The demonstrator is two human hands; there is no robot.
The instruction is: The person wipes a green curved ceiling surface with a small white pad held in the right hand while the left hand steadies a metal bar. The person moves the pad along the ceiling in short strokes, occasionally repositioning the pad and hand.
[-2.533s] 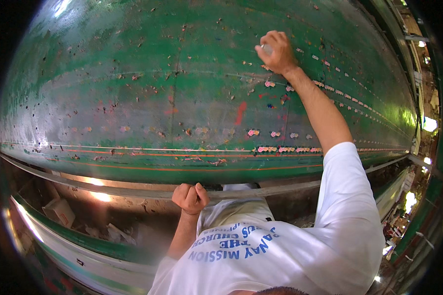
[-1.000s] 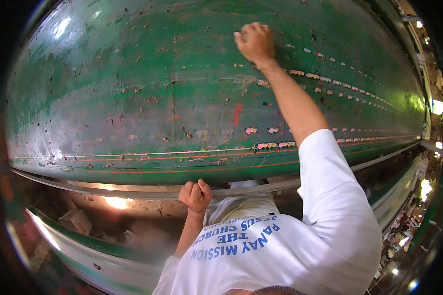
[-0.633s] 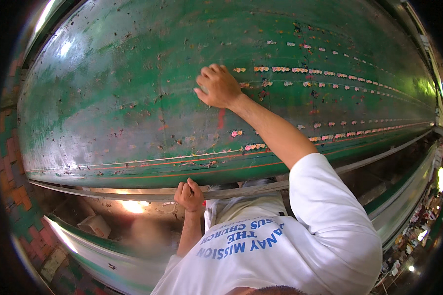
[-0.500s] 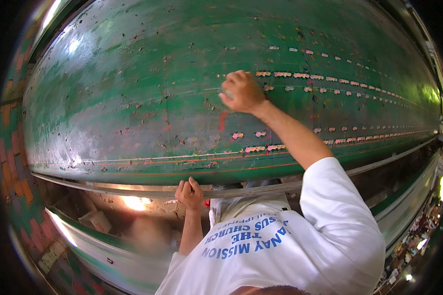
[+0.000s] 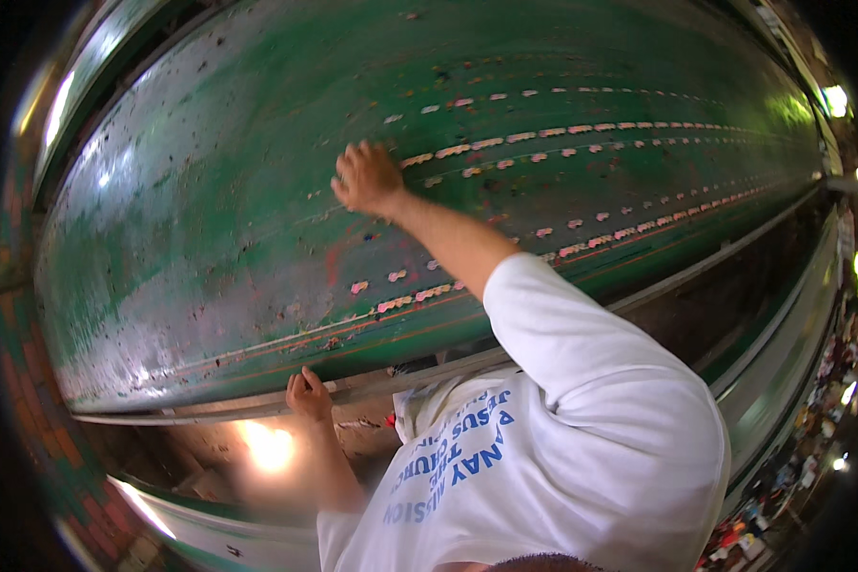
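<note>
Over the long green printing table (image 5: 219, 210), my right hand (image 5: 367, 179) is low against the surface with its fingers curled, slightly blurred. Whatever it pinches is hidden under the fingers. Beside it begins a row of small pink-and-white printed motifs (image 5: 486, 143) that runs off to the far right. More such rows lie beyond and nearer, including a pair of separate small motifs (image 5: 359, 287) toward the near edge. My left hand (image 5: 310, 396) is closed at the table's near side, fingers curled over the edge rail (image 5: 372, 386).
A second long table (image 5: 219, 534) runs behind me. Bright light glares (image 5: 269, 446) in the gap between the tables. Brick-like paving (image 5: 52, 429) lies at the left. Scattered colourful scraps (image 5: 763, 515) cover the ground at the right.
The view has turned and shifted, so the table appears tilted and both hands sit further left. My right hand has stayed near the left end of the motif row. My left hand keeps to the rail.
</note>
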